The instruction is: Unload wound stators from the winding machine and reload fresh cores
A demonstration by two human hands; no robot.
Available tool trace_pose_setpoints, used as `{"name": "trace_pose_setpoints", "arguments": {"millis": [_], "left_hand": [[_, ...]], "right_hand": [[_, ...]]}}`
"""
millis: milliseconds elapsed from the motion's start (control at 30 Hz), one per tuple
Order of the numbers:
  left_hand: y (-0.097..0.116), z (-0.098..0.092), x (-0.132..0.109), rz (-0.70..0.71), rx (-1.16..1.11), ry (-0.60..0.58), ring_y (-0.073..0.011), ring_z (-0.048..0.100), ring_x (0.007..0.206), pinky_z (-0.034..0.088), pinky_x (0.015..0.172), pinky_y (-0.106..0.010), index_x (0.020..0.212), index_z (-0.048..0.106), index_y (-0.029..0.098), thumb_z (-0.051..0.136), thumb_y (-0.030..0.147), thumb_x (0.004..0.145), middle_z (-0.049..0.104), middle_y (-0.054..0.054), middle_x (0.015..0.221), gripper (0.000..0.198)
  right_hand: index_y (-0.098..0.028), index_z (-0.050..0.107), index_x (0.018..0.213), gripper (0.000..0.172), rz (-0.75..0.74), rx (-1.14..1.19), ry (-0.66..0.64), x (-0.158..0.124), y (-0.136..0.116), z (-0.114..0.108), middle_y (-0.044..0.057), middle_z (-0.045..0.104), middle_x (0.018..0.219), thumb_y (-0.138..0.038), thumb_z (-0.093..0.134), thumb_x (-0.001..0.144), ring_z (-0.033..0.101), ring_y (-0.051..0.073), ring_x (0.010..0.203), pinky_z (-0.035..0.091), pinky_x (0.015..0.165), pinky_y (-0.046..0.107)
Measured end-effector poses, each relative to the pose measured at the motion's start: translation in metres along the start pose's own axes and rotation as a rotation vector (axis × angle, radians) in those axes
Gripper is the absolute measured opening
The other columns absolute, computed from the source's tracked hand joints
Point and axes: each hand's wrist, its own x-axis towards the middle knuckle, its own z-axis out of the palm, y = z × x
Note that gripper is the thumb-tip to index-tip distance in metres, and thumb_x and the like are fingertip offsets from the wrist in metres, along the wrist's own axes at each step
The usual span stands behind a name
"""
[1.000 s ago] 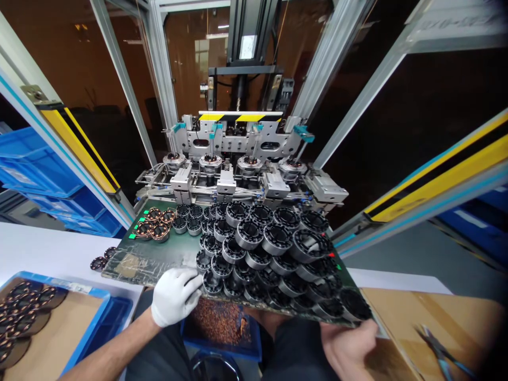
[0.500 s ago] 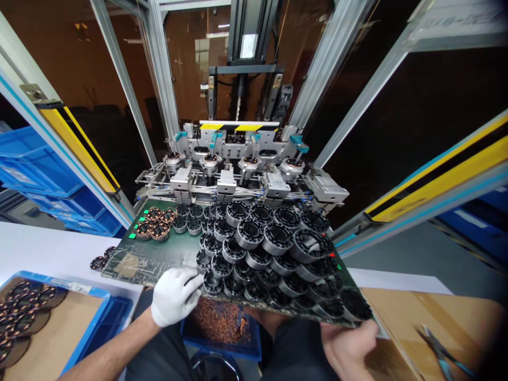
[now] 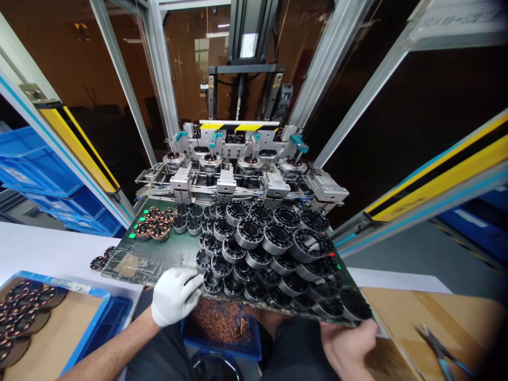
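Item: a green board (image 3: pixel 170 254), standing before a machine with four stations. Contents, right and centre: black-and-silver ring cores (image 3: pixel 277 246), closely set, partly stacked in tiers. Contents, far left: a small cluster of copper-wound cores (image 3: pixel 159 230) beside green tags. Left hand (image 3: pixel 177 296): white-gloved, at the board's front edge, fingers loosely bent and close together, the tips just beside the nearest cores; whether they touched or gripped anything could not be told. Right hand (image 3: pixel 349 346): bare, at the board's front right corner; its fingers were partly hidden, so a clamp on the edge could not be confirmed. Change noted: the yellow-and-black striped bar (image 3: pixel 240 127) sat lower than a second earlier, with more of the spiral shaft (image 3: pixel 238 106) showing above it; both hands and the cores kept their places. Reading: the machine was probably partway through a cycle on the copper-wound pieces at its stations (image 3: pixel 249 165), and the hands were likely idle meanwhile. Adjacent: a blue tray (image 3: pixel 103 304) of further wound cores, left; cutters (image 3: pixel 434 346) on cardboard (image 3: pixel 464 317), right.
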Motion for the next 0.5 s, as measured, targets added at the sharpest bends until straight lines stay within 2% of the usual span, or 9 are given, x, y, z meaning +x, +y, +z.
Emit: {"name": "trace_pose_setpoints", "arguments": {"millis": [267,500], "left_hand": [[-0.0005,0.0008,-0.0010,-0.001,-0.005,-0.014,-0.0273,0.078,0.100,0.057,0.088,-0.042,0.125,0.076,0.023,0.052,0.026,0.114,0.083,-0.007,0.114,0.026],[-0.0005,0.0015,-0.0033,0.003,-0.002,-0.004,-0.0276,0.078,0.100,0.058,0.087,-0.042,0.124,0.076,0.023,0.053,0.025,0.113,0.083,-0.007,0.115,0.026]], "right_hand": [[-0.027,0.074,0.096,0.036,-0.003,0.003,0.020,-0.0035,-0.0012,0.0020,0.006,0.085,0.104,-0.049,0.071,0.068,0.082,0.037,0.115,0.077,0.074,0.049],[-0.029,0.073,0.092,0.032,-0.012,-0.013,0.033,-0.0045,-0.0007,0.0043,0.004,0.085,0.103,-0.048,0.069,0.067,0.081,0.038,0.118,0.077,0.073,0.051]]}}
